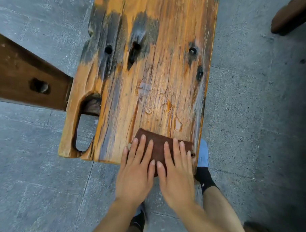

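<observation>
A weathered orange-brown wooden plank (150, 72) with dark stains and several holes runs away from me. At its near end lies a dark brown abrasive pad (159, 142). My left hand (137, 169) and my right hand (175, 171) both press flat on the pad with straight fingers, side by side, thumbs nearly touching. The hands hide most of the pad's near part.
A dark brown wooden beam (27, 77) with a hole juts from the plank's left side. Another dark wooden piece (293, 15) is at top right. Grey concrete floor (32, 172) lies all around. My feet in light blue shoes (204, 153) and black socks stand under the plank's near end.
</observation>
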`<state>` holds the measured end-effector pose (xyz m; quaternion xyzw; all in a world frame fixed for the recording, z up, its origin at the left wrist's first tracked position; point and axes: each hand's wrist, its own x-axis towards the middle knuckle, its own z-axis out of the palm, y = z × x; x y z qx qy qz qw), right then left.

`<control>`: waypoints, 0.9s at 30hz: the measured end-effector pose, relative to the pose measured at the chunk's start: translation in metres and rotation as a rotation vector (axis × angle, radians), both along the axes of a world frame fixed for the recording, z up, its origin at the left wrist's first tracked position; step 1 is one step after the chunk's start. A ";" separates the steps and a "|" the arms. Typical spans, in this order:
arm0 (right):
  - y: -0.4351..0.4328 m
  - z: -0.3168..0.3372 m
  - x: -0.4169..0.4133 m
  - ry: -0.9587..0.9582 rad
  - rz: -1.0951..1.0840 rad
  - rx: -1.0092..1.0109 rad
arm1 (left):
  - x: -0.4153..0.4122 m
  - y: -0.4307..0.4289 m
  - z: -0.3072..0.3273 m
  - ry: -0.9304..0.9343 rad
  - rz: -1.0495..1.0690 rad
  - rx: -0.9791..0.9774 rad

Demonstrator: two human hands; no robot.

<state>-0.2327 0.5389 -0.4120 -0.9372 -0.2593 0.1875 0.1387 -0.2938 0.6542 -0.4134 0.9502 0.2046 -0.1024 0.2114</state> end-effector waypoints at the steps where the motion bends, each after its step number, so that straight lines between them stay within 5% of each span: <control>1: 0.004 -0.003 -0.003 0.000 -0.010 -0.045 | 0.001 0.003 -0.003 0.019 -0.015 0.030; 11: 0.009 -0.032 0.011 -0.137 -0.023 -0.106 | 0.017 0.004 -0.021 -0.049 -0.081 0.043; 27: 0.061 -0.042 0.175 -0.266 0.069 -0.085 | 0.173 0.050 -0.035 -0.066 0.020 0.152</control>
